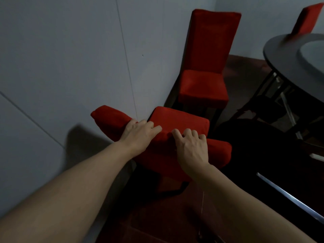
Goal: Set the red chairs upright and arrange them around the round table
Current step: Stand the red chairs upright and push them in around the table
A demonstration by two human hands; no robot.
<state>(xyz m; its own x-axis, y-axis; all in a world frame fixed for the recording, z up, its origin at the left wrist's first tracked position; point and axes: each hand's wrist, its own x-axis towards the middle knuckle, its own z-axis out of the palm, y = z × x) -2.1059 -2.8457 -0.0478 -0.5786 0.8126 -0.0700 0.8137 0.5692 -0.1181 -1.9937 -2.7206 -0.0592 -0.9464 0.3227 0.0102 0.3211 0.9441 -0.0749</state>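
A pale grey panelled wall (61,67) filled the left side. Beside it, a red fabric-covered chair (180,120) was seen close to the camera, its padded top edge gripped by both hands. The left hand (138,135) was curled over that edge with fingers close together; the right hand (191,148) was clamped on it just beside, fingers slightly spread. Behind, a second red upholstered chair (206,67) stood upright against the wall. Further right, a dark round table (280,50) was seen, with a third red chair back (306,18) beyond it.
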